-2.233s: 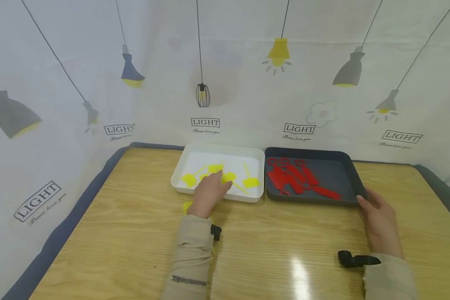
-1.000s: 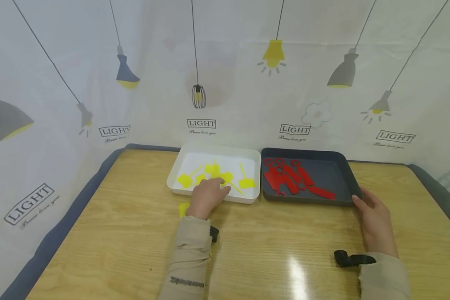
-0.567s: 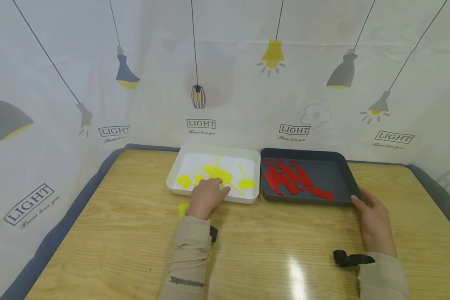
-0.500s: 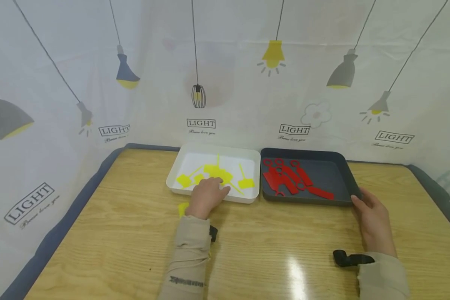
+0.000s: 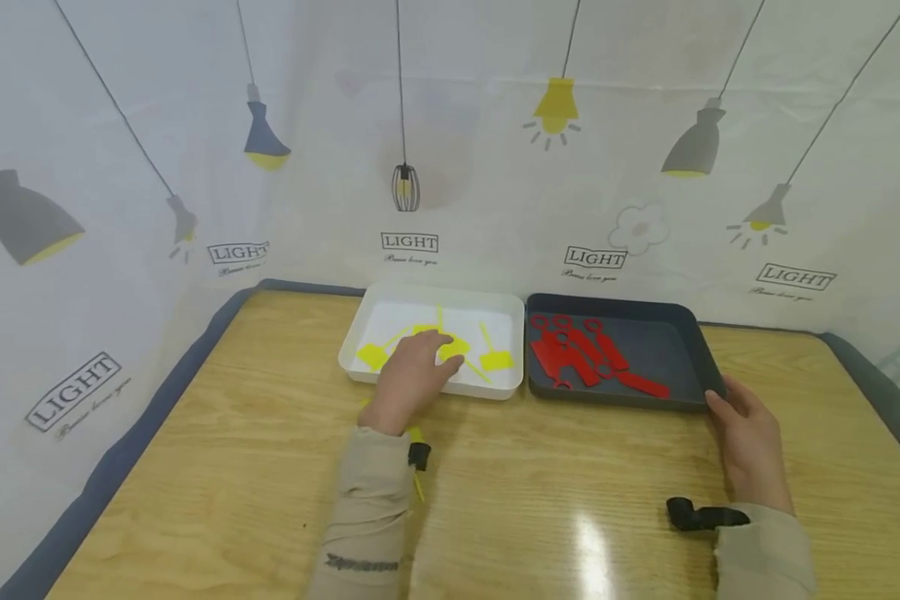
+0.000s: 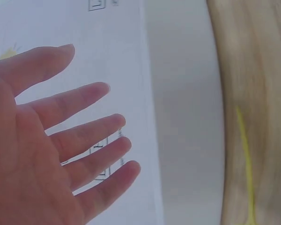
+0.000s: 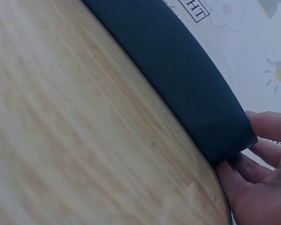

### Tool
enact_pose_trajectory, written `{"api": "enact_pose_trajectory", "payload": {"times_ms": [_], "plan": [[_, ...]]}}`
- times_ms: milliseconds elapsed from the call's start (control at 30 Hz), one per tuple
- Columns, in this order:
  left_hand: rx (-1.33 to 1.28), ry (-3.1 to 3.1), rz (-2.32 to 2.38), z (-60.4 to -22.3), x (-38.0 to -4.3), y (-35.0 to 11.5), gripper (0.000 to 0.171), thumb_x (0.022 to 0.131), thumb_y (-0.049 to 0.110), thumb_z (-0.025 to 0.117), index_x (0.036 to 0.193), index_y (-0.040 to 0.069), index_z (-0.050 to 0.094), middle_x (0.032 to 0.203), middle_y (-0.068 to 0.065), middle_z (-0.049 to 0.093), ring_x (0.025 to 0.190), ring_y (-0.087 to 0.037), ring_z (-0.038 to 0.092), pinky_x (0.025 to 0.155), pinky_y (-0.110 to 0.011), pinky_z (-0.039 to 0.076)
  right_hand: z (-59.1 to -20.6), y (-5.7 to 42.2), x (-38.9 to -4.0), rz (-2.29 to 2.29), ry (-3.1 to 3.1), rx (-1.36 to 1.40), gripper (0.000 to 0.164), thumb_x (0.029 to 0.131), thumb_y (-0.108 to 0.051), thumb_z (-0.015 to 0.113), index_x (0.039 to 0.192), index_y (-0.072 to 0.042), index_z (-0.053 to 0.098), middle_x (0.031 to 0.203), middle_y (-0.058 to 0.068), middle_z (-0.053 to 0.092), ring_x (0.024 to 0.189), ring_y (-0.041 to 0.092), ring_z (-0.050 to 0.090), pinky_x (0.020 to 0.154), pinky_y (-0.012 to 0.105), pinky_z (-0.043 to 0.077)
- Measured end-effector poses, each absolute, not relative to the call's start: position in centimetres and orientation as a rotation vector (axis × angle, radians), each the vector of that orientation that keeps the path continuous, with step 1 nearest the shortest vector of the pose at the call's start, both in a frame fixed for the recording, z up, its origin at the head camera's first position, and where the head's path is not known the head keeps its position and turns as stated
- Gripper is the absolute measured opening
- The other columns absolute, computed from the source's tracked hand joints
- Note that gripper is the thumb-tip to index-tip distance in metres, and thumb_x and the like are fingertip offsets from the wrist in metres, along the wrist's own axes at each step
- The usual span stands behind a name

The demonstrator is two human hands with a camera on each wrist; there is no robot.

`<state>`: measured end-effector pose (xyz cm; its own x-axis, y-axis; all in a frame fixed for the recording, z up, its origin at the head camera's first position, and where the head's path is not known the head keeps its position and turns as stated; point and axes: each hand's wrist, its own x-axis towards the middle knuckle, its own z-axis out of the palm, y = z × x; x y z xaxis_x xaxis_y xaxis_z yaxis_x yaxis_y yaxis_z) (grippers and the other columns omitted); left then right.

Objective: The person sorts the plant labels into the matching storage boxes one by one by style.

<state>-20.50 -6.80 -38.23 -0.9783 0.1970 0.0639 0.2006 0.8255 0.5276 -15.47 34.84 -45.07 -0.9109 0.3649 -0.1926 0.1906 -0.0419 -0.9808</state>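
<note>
Fingers spread and holding nothing, my left hand [image 5: 408, 379] is over the front of the white tray [image 5: 352, 333]. In the left wrist view its palm and all fingers [image 6: 89, 98] are plain to see. Several flat yellow tags [image 5: 497, 360] with thin stems lie in the tray, some hidden by the hand. My right hand [image 5: 753, 446] grips the front right corner of the dark grey tray [image 5: 675, 358], thumb at the rim and other fingers low on the corner. Flat red strips with ring ends [image 5: 577, 358] overlap in that tray's left half.
Both trays stand side by side at the back of the wooden table [image 5: 540, 500]. Another yellow tag [image 5: 416, 435] lies on the table, partly under the left wrist. A lamp-printed white cloth [image 5: 480, 167] hangs behind.
My left hand has lifted off the yellow tags and spread its fingers. One tag's stem has swung to point toward the back. The right hand keeps its place; the head view has shifted slightly.
</note>
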Motion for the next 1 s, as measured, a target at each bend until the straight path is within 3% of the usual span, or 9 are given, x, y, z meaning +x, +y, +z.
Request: {"api": "enact_pose_trajectory", "payload": {"times_ms": [733, 867, 1000], "plan": [[-0.282, -2.949, -0.885, -36.3, -18.1, -10.3, 0.042, 0.088, 0.035, 0.054, 0.121, 0.009, 0.055, 0.124, -0.007, 0.052, 0.116, -0.027, 0.043, 0.097, -0.040, 0.036, -45.3, 34.7, -15.7, 2.141, -2.027, -0.668, 0.071, 0.082, -0.031, 0.062, 0.141, -0.021, 0.025, 0.147, -0.002, 0.014, 0.131, 0.009, 0.017, 0.104, 0.019, 0.021], [-0.249, -2.988, -0.859, -36.1, -17.9, -11.3, 0.038, 0.088, 0.037, 0.052, 0.115, 0.011, 0.059, 0.117, -0.007, 0.056, 0.108, -0.026, 0.049, 0.089, -0.040, 0.042, -45.4, 34.7, -15.7, 2.154, -2.014, -0.663, 0.071, 0.082, -0.031, 0.063, 0.141, -0.021, 0.025, 0.147, -0.003, 0.014, 0.131, 0.009, 0.017, 0.103, 0.018, 0.022], [-0.244, -3.040, -0.827, -36.0, -17.5, -12.3, 0.032, 0.089, 0.039, 0.050, 0.103, 0.014, 0.064, 0.101, -0.001, 0.062, 0.088, -0.019, 0.057, 0.074, -0.036, 0.047, -45.3, 34.6, -15.7, 2.153, -2.009, -0.661, 0.071, 0.082, -0.031, 0.063, 0.141, -0.021, 0.025, 0.147, -0.004, 0.014, 0.131, 0.009, 0.017, 0.103, 0.017, 0.023]]}}
